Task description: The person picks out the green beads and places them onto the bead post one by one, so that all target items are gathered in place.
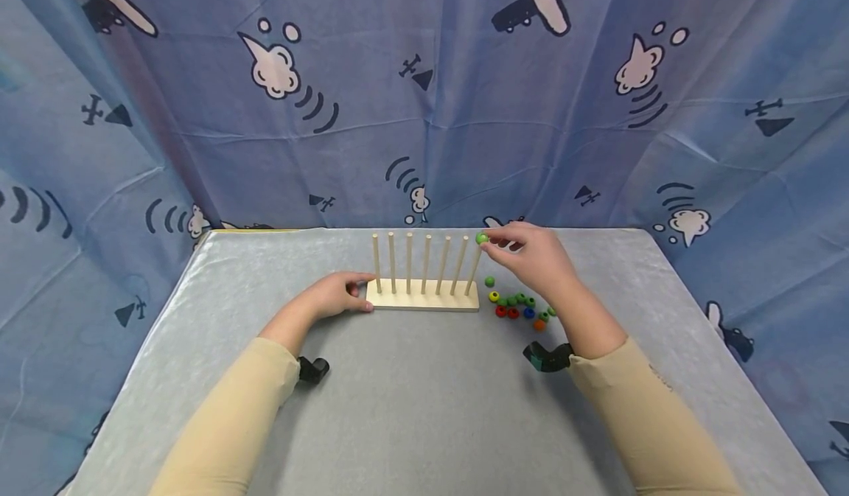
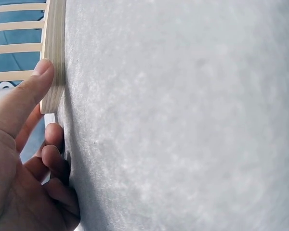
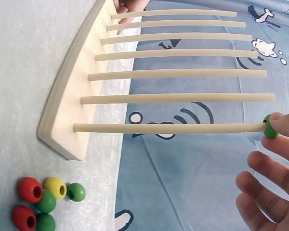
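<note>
A wooden peg rack with several upright dowels stands on the table. My left hand grips the left end of its base; in the left wrist view the thumb lies on the wood's front edge. At the top of the rightmost dowel, my right hand pinches a green bead between thumb and finger. The bead sits right at the dowel's tip. In the right wrist view the other fingers of that hand are loosely bent and hold nothing. All the dowels are bare along their lengths.
Loose beads lie right of the rack: several green ones, two red beads, a yellow bead, a blue bead and an orange bead. A grey cloth covers the table. Behind hangs a blue patterned curtain.
</note>
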Available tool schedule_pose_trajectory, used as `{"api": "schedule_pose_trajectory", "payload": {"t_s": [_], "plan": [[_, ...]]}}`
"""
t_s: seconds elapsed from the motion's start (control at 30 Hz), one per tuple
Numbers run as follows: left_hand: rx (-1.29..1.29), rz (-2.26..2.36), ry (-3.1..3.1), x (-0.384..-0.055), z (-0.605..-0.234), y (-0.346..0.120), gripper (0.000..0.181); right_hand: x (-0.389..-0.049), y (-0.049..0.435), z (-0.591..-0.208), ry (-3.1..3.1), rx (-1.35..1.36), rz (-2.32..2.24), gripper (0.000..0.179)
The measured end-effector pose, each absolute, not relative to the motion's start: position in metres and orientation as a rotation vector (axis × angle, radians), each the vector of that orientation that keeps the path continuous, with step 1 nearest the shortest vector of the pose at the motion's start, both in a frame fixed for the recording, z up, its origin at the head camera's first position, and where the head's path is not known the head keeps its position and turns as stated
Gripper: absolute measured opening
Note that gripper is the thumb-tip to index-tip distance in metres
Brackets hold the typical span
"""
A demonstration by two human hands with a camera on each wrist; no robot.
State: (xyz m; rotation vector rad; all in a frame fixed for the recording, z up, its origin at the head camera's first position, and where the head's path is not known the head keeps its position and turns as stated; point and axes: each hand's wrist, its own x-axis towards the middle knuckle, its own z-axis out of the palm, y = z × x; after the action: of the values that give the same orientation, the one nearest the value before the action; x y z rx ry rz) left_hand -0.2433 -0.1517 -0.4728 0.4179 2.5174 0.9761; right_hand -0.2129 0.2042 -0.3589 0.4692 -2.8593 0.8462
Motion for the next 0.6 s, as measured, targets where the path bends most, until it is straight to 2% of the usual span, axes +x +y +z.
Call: {"api": "schedule_pose_trajectory", "payload": {"t_s": [0.6], "plan": [[0.452,0.979,2.527,-0.242,-0.471,-0.152,0.068,-0.218,0.202,-0.390,-2.995,0.535,0.657,0.030]]}}
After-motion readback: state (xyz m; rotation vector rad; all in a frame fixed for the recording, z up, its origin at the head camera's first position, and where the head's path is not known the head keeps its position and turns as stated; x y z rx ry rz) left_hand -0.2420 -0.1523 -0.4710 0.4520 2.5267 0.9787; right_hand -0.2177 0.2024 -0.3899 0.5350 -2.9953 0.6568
